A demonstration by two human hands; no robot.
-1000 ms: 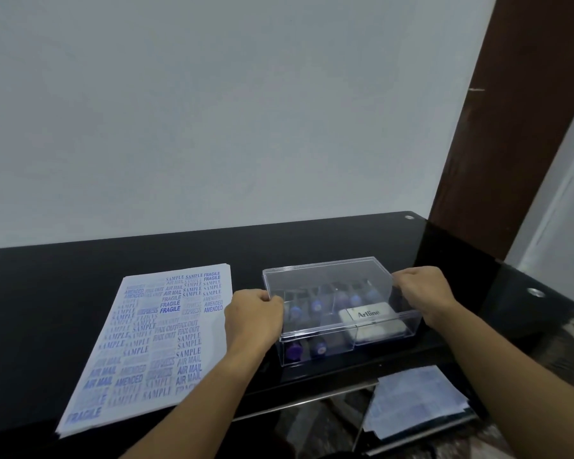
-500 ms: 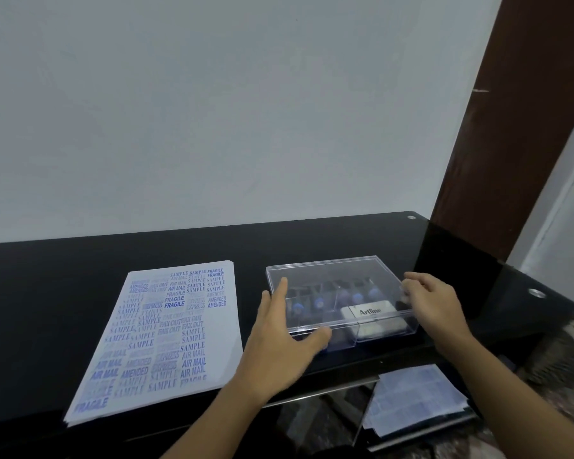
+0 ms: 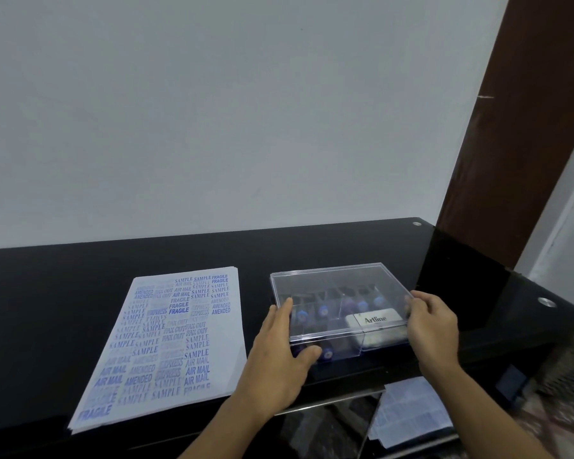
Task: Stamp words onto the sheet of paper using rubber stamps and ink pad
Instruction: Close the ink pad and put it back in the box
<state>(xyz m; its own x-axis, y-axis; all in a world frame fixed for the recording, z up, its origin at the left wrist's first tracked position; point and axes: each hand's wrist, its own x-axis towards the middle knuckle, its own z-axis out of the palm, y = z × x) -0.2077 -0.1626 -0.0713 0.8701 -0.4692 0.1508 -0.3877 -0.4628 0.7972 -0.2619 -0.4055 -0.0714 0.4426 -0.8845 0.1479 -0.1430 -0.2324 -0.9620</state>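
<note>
**Lid on box, a hand at each side**

The clear box point(image 3: 378, 349) sits near the desk's point(image 3: 63, 293) front edge, right of centre. Its lid point(image 3: 332, 283) is on, covering the rubber stamps point(image 3: 362, 306) and the Artline ink pad point(image 3: 375, 321).

- **Left hand point(image 3: 279, 356):** fingers straight along the box's left side, thumb on the front wall.
- **Right hand point(image 3: 433, 329):** fingers curled over the lid's right edge.

The sheet of paper point(image 3: 166, 339), full of blue stamped words, lies left of the box, apart from it. Loose papers point(image 3: 408, 412) lie on a shelf under the desk.

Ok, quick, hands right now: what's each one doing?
Left hand: open, straight fingers against the left side of the clear stamp box.
Right hand: closed, gripping the box's right edge.
</note>
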